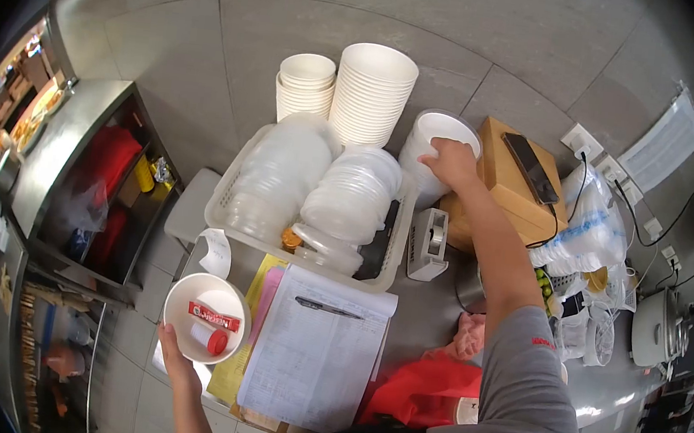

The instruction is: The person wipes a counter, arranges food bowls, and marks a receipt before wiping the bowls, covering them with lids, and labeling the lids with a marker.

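Observation:
My left hand point(174, 350) is closed on the lower left side of a white paper bowl point(173, 303). Inside the bowl lie a red sachet point(213, 316) with white lettering and a small white tube with a red cap point(217, 341). At the back of the counter, my right hand point(452, 162) reaches into the top of a stack of translucent white bowls point(420, 161). Its fingers are curled at the inner side of the top bowl and partly hidden. A tape dispenser point(428, 246) stands below that wrist.
A plastic basket point(227, 195) holds stacked clear lids point(281, 159). Paper tubs point(374, 93) stand behind it. Written sheets point(311, 356) with a pen point(327, 307) lie in front. A cardboard box point(499, 177) carrying a phone point(531, 168) is at right, beside plastic bags point(591, 225).

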`<state>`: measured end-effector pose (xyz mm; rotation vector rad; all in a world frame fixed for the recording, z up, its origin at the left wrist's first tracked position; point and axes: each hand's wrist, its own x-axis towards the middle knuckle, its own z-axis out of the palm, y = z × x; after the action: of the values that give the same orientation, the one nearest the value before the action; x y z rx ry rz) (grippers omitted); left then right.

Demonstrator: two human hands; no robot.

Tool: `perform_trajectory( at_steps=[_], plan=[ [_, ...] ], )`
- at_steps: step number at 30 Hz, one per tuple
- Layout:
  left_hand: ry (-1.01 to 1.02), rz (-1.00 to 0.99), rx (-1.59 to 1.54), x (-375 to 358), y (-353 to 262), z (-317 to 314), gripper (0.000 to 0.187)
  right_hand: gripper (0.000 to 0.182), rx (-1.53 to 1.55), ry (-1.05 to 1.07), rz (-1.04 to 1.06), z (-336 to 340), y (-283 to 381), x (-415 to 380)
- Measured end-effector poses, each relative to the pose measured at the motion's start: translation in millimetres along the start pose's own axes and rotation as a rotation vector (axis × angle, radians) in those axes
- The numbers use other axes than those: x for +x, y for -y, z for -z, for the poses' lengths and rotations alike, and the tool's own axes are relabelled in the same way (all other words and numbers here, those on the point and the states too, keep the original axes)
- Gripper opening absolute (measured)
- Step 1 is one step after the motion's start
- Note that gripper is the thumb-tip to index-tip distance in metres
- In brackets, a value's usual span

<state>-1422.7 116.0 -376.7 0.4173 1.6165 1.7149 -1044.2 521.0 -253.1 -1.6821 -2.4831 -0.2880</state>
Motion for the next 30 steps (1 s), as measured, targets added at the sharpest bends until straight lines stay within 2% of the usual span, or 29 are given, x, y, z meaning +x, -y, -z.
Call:
perform_trajectory(
  at_steps=[3,6,9,12,14,16,18,20,21,22,23,24,25,27,29,30],
  plan=[
    [-0.038,0.032,-0.001,-2,-4,-4,0.059,0.034,0.103,-0.237,0.012,11,-7,0],
    [-0.120,0.076,-0.009,-3,-7,-7,0.056,0.034,0.097,-0.387,0.064,55,-9,-1],
    [-0.140,-0.193,0.248,0,-14,-9,0.048,0.032,0.183,-0.512,0.044,105,-5,-20],
    [-0.171,-0.744,0.607,-8,-61,-46,0.041,0.029,0.413,-0.574,0.052,135,-4,-50],
    [-0.007,-0.824,0.623,-18,-89,-87,0.030,0.027,0.518,-0.547,0.074,151,0,-76],
    [0.323,-1.076,0.759,-28,-119,-147,0.018,0.025,0.591,-0.546,0.147,159,2,-102],
    [0.624,-1.212,0.654,-29,-122,-214,0.011,0.021,0.611,-0.576,0.266,165,3,-127],
    [0.813,-1.334,0.670,-21,-114,-278,0.015,0.019,0.472,-0.584,0.405,176,7,-158],
    [0.855,-1.210,0.766,-18,-105,-305,0.018,0.020,0.408,-0.598,0.431,177,10,-173],
    [0.903,-1.094,0.862,-7,-94,-332,0.022,0.025,0.425,-0.415,0.479,180,5,-189],
    [0.942,-0.979,0.964,4,-83,-359,0.025,0.023,0.469,-0.455,0.572,177,7,-205],
    [0.956,-1.011,1.044,22,-63,-387,0.030,0.022,0.448,-0.419,0.614,180,6,-224],
    [0.954,-1.182,1.120,46,-38,-412,0.035,0.020,0.448,-0.384,0.669,182,5,-241],
    [0.831,-1.680,1.199,93,8,-466,0.045,0.017,0.436,-0.294,0.715,187,-2,-274],
    [0.706,-1.678,1.249,71,4,-477,0.037,0.015,0.420,-0.190,0.700,193,-9,-304],
    [0.797,-1.526,1.292,66,-1,-483,0.030,0.014,0.450,-0.211,0.675,193,-14,-317]
  ],
)
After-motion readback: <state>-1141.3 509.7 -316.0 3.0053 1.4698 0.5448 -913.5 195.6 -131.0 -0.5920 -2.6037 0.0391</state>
